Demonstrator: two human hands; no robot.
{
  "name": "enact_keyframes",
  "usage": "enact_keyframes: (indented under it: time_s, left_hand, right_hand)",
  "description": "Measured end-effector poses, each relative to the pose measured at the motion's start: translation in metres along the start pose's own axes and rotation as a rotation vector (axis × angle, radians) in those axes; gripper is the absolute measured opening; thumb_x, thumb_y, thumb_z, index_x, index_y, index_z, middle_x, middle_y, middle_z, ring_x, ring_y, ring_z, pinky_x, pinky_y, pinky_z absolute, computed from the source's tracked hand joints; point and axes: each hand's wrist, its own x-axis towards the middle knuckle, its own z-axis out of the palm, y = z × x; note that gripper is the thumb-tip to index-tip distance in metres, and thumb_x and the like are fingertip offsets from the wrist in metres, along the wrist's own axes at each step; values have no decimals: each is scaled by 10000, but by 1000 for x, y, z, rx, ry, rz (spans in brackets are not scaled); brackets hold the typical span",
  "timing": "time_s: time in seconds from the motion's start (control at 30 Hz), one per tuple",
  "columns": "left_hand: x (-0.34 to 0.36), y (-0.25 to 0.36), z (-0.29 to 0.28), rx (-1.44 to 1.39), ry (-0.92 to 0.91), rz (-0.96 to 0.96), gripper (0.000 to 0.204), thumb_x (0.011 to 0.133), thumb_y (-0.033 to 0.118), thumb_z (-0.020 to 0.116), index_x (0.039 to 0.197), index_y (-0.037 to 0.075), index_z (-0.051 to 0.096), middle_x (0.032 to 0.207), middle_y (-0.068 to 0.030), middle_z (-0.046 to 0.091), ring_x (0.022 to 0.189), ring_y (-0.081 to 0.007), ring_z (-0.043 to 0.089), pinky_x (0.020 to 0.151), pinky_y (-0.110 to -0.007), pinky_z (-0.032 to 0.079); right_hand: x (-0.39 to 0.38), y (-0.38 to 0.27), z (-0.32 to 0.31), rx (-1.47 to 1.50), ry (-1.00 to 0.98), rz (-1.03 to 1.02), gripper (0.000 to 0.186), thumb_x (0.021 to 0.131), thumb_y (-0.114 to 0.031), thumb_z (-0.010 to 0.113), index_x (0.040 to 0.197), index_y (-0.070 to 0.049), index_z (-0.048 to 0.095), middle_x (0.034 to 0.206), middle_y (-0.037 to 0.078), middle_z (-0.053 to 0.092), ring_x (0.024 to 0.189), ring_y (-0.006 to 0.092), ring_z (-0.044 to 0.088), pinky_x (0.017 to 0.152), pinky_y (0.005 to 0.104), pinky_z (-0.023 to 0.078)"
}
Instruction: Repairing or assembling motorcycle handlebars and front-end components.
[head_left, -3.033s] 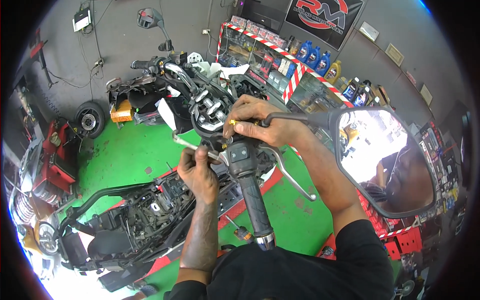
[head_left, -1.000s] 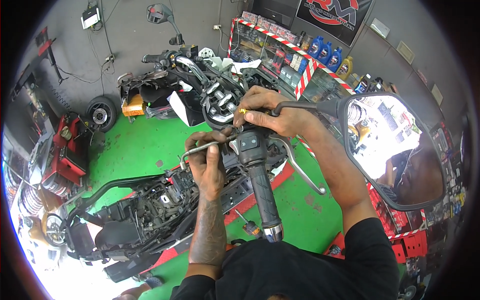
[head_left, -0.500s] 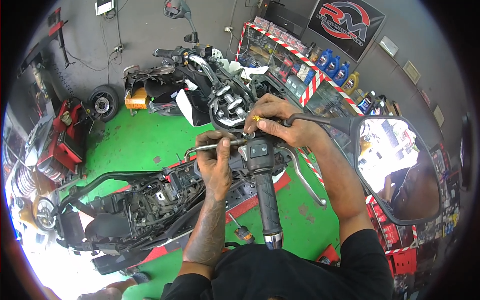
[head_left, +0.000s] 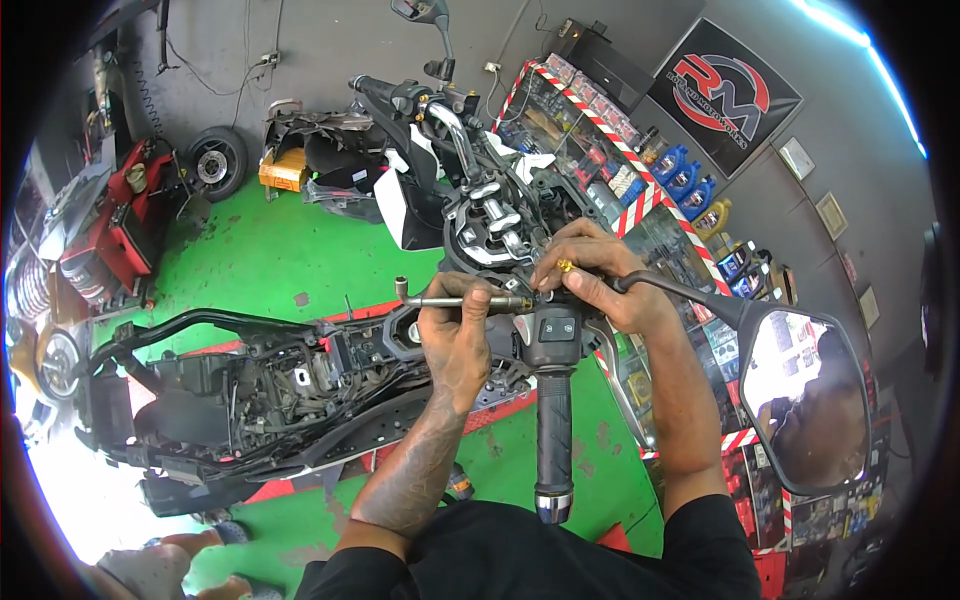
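My left hand (head_left: 455, 335) is closed around the shaft of an L-shaped socket wrench (head_left: 437, 301). Its bent end points up at the left, while its other end meets the handlebar clamp area just above the black switch housing (head_left: 556, 336). Beside that end, my right hand (head_left: 605, 275) is closed, fingertips at the same spot, with a small gold-coloured bolt (head_left: 565, 266) pinched by the thumb. The fingers hide the exact contact point. Below the housing runs the black rubber grip (head_left: 554, 440), with the silver lever (head_left: 622, 400) to its right.
A mirror (head_left: 808, 395) on a black stem juts out right of my right hand. The stripped motorcycle frame (head_left: 260, 400) stretches left. Beyond are the far handlebar (head_left: 450, 135), a glass display case (head_left: 600, 150) and a loose wheel (head_left: 215, 163). Another person's legs (head_left: 165, 565) show lower left.
The wrench has turned in my left hand: its bent end pointed down before and points up now. My right hand stays by the clamp with the gold bolt. The whole view has shifted.
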Motion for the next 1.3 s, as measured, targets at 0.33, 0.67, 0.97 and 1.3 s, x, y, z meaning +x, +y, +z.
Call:
enact_keyframes:
  time_s: [0.33, 0.67, 0.97, 1.3]
  left_hand:
    - [2, 12, 1, -272, -89, -219, 335, 1055, 368, 506, 982, 41, 497, 952, -128, 632, 904, -234, 679, 821, -413, 596]
    - [19, 27, -13, 80, -278, -425, 314, 1027, 330, 550, 1062, 25, 616, 783, -6, 533, 676, -86, 454, 591, -280, 370]
    - [67, 68, -6, 660, -824, -416, 410, 956, 362, 591, 920, -39, 670, 752, -54, 611, 687, -147, 541, 643, -355, 439]
    - [43, 44, -37, 126, -377, -573, 214, 974, 186, 558, 986, -12, 639, 823, -47, 657, 615, -90, 542, 506, -241, 408]
  right_hand:
    - [-2, 5, -4, 24, -10, -45, 256, 967, -267, 600, 972, -55, 744, 1011, 37, 725, 1062, 218, 553, 972, 386, 434]
    - [0, 4, -5, 5, -25, -44, 264, 968, -270, 600, 970, -47, 741, 1014, 45, 725, 1066, 222, 556, 974, 386, 434]
    - [-3, 3, -3, 11, 9, -15, 252, 963, -265, 613, 977, -51, 744, 1023, 45, 725, 1067, 226, 567, 981, 395, 437]
    - [-6, 1, -2, -2, 19, 11, 296, 982, -299, 591, 976, -50, 752, 1024, 36, 725, 1075, 215, 562, 977, 387, 440]
